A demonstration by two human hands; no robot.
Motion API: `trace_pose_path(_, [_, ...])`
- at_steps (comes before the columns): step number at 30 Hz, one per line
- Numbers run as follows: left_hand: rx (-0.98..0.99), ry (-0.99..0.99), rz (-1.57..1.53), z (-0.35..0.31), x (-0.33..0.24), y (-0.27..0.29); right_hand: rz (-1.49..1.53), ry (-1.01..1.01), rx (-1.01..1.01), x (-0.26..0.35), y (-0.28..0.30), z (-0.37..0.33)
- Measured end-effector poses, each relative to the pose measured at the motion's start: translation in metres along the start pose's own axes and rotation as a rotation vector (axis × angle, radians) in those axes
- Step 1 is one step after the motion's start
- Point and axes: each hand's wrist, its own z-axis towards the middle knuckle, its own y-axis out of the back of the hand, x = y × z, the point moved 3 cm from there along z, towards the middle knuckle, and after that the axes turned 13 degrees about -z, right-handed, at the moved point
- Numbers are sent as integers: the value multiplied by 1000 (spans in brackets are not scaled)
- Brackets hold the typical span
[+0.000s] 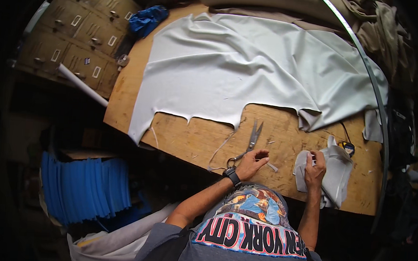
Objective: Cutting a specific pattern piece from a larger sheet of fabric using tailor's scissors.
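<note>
My left hand (252, 164), with a dark watch on its wrist, hovers at the table's near edge, thumb and fingers apart and nothing visible in them. Beside it lies a pair of scissors (252, 142), blades pointing away and handles partly behind the hand. To the right, my right hand (315, 169) is closed in a pinch over small cut pieces of grey fabric (336, 173). What its fingertips grip, if anything, cannot be made out. Beyond both hands spreads a large pale grey sheet of material (208, 70) with a notched, cut near edge.
The wooden table (276, 122) carries thin scraps (221, 148) and a tape measure (347, 147). A long metal strip (366, 59) curves down the right side. Rolled brown material (274, 3) lies at the back. Lockers (76, 31) and stacked blue sheets (86, 187) stand left.
</note>
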Motion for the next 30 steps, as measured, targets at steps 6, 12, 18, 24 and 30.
trace_pose_path(6, [-474,-70,67,-59,14,157,70,507,291,103,-128,-26])
trace_pose_path(12, [-793,-121,215,-91,-15,312,-249,655,220,133,-180,-41])
trace_pose_path(18, [-1046,-228,559,-134,-26,507,-550,330,34,99,-156,-27])
trace_pose_path(24, [-1073,-89,930,-130,-28,662,-683,4,-147,106,-142,-2])
trace_pose_path(30, [-938,79,1058,-71,-73,674,-140,-368,12,179,-222,7])
